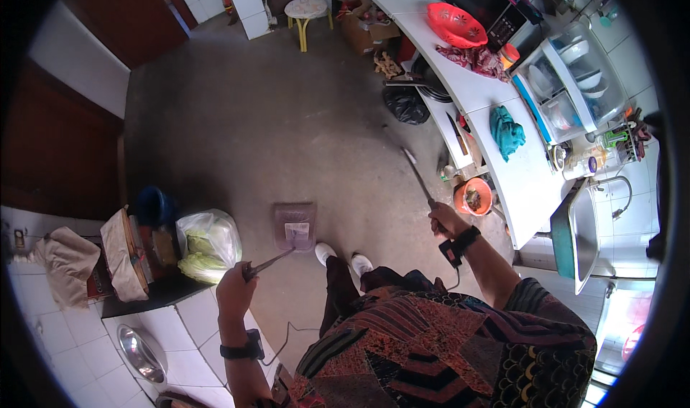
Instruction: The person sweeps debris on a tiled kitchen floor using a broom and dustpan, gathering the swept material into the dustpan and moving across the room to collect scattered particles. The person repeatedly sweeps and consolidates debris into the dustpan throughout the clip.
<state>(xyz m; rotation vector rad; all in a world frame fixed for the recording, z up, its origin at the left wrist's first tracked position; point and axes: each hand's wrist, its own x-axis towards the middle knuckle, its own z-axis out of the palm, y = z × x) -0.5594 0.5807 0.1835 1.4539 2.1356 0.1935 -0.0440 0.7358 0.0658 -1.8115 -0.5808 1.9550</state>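
My left hand (pixel 237 289) is closed around the handle of a long-handled dustpan (pixel 295 214). Its translucent purplish pan lies on the grey floor just ahead of my white shoes and bears a label. Off to the right, my right hand (pixel 447 220) grips a long thin stick (pixel 418 173), probably a broom handle, that slants away towards the counter. The stick's far end is blurred and dark, so its head cannot be made out. Both wrists wear black bands with small devices.
An orange bucket (pixel 473 197) with scraps stands beside the right counter (pixel 501 192). A black bag (pixel 407 105), ginger (pixel 387 65) and a cardboard box (pixel 366 36) are farther along. Left are bagged cabbages (pixel 207 246) and a blue bucket (pixel 153 206). A stool (pixel 307 8) stands at the back.
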